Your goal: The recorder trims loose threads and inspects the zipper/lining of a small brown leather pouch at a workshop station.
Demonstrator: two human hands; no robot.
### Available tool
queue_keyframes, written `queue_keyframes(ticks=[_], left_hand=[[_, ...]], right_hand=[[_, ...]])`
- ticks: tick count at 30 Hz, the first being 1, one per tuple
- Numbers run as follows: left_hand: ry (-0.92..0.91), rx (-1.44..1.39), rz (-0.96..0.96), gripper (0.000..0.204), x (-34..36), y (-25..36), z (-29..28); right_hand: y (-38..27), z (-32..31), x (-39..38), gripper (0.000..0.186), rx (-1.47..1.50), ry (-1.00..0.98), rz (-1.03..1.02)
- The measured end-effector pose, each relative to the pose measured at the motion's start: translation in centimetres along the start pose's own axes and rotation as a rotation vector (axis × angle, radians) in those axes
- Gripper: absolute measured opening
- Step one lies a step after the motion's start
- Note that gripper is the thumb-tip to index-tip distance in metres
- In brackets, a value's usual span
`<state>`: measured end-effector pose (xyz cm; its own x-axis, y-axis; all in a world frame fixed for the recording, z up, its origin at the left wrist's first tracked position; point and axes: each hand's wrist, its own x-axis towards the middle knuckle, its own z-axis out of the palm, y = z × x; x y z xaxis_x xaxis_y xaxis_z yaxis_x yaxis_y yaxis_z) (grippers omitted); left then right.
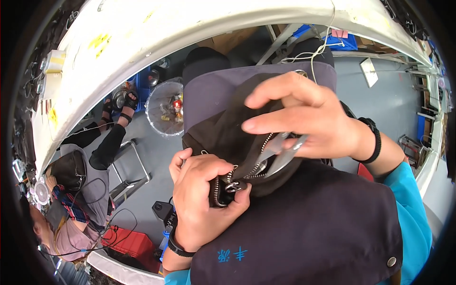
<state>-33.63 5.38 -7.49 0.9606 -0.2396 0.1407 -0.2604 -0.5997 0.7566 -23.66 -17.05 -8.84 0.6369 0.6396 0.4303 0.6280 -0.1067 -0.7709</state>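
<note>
A dark brown fabric bag [219,130] with an open metal zipper lies across my lap, over a dark purple apron. My left hand [202,194] grips the bag beside the zipper end, thumb and fingers closed on the cloth near the metal zipper slider [232,187]. Above the zipper opening, my right hand [316,118] has two fingers stretched out to the left. A pair of silver metal thread snips [285,156] is held in its lower fingers, the blades pointing down-left at the zipper. The grip on the snips is partly hidden.
A white table edge [190,33] curves across the far side. On the floor stand a clear-lined waste bin [164,121], a folding stool [130,171] and a red box [133,244]. At left sits another person [80,209] with a dark bag. A white cable [313,59] hangs off the table.
</note>
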Motion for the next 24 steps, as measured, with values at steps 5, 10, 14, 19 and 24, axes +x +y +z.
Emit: queue_keyframes(ticks=[5,10,14,19,24], left_hand=[[0.121,-0.039,0.043,0.050,-0.5,-1.5,0.4],[0.128,0.002,-0.006,0.046,0.8,-1.0,0.4],[0.213,0.081,0.061,0.042,1.6,-0.8,0.7],[0.413,0.247,0.201,0.037,2.3,-2.1,1.3],[0.516,0.223,0.214,0.036,2.4,-2.9,2.1]], right_hand=[[0.6,0.5,-0.6,0.025,-0.150,-0.058,-0.161],[0.6,2.6,-0.6,0.025,-0.166,0.151,-0.309],[-0.2,2.9,0.3,0.017,-0.158,0.155,-0.353],[-1.7,4.8,-0.3,0.013,-0.175,0.191,-0.365],[-1.5,5.0,-0.1,0.015,-0.177,0.159,-0.384]])
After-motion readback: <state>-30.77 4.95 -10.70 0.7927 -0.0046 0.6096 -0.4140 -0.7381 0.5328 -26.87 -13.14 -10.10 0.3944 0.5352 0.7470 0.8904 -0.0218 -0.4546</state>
